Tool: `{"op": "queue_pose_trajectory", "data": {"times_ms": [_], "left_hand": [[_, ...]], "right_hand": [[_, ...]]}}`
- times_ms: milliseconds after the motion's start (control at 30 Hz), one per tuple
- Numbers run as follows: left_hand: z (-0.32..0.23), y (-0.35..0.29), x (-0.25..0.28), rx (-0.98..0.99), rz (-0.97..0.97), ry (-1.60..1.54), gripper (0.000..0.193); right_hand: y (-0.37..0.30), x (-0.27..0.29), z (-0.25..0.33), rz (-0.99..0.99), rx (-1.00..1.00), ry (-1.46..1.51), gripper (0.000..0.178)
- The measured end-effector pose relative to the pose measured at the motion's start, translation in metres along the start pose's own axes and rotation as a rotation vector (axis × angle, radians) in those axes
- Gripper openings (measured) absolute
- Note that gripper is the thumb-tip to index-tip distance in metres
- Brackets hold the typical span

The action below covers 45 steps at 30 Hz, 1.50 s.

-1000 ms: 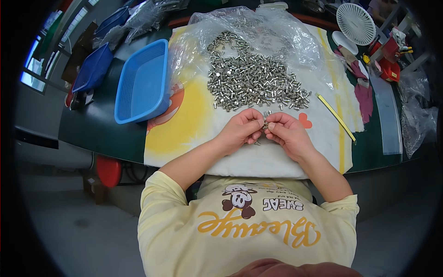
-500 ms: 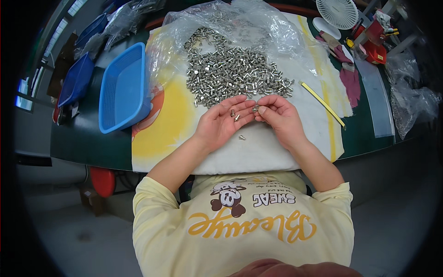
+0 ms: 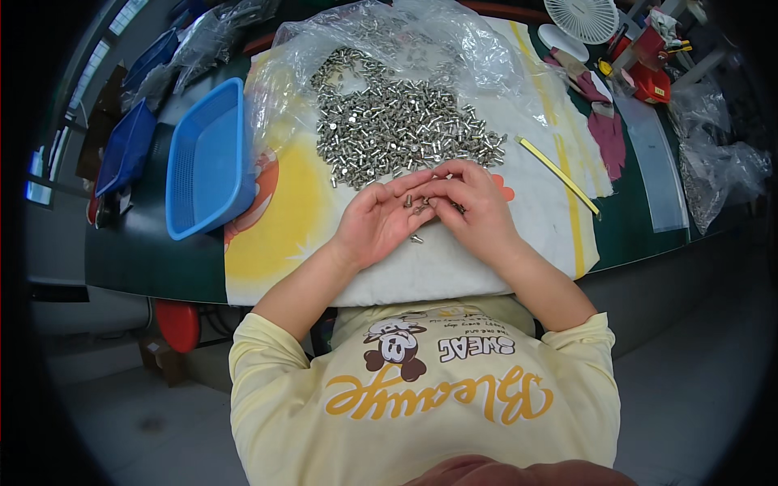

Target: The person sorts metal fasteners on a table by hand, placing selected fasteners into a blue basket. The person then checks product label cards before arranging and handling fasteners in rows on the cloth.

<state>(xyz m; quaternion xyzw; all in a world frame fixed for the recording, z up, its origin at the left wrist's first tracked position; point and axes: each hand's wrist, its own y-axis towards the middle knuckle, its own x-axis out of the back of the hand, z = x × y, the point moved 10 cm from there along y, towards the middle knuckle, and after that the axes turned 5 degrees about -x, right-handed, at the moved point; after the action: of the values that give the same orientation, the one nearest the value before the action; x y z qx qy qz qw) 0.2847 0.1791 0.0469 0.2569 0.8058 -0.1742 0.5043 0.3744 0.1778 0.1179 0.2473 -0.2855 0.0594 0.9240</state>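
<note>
My left hand [image 3: 366, 228] is cupped palm up over the white and yellow cloth, with several small silver screws [image 3: 408, 201] on its palm and fingers. From the right, my right hand [image 3: 485, 212] reaches over that palm. Its thumb and fingertips close around a screw [image 3: 458, 208]; the fingers partly hide what else lies there. One loose screw [image 3: 416, 239] rests on the cloth [image 3: 356, 283] just below the hands. Beyond my fingertips spreads a large heap of the same screws [image 3: 389, 134], spilling from a clear plastic bag [image 3: 284, 89].
At the left stands a blue plastic basket [image 3: 209, 154], with a darker blue tray [image 3: 126, 150] beyond it. A yellow strip [image 3: 559, 176] lies on the cloth at the right. Further right are a maroon glove [image 3: 606, 142], a white fan [image 3: 582, 18] and a red container [image 3: 650, 83].
My right hand has moved left, its fingers now bent over the left palm. The left hand stays cupped around its screws. The whole view has shifted slightly.
</note>
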Motion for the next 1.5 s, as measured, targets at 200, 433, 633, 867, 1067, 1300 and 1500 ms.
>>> {"op": "queue_pose_trajectory", "data": {"times_ms": [200,433,633,867,1067,1300,1500], "left_hand": [[-0.001,0.001,-0.008,0.014,-0.004,0.044,0.056],[-0.002,0.0,-0.013,-0.017,0.092,0.113,0.05],[0.006,-0.004,-0.001,0.053,-0.033,0.343,0.034],[0.007,-0.006,0.003,0.059,-0.059,0.375,0.033],[0.004,-0.007,-0.001,0.068,-0.095,0.421,0.035],[0.002,-0.006,-0.001,0.018,-0.068,0.378,0.039],[0.002,-0.004,-0.003,0.01,0.028,0.152,0.044]], "right_hand": [[0.001,-0.003,0.012,0.052,0.055,-0.019,0.019],[0.0,-0.008,0.011,0.089,0.056,-0.027,0.016],[0.0,-0.002,0.008,0.048,0.06,0.015,0.013],[0.0,-0.003,0.013,0.05,0.101,0.005,0.013],[-0.001,-0.004,0.015,0.077,0.107,-0.011,0.015],[-0.001,-0.004,0.009,0.072,0.069,0.046,0.015],[0.0,-0.003,0.018,0.079,0.069,0.006,0.018]]}}
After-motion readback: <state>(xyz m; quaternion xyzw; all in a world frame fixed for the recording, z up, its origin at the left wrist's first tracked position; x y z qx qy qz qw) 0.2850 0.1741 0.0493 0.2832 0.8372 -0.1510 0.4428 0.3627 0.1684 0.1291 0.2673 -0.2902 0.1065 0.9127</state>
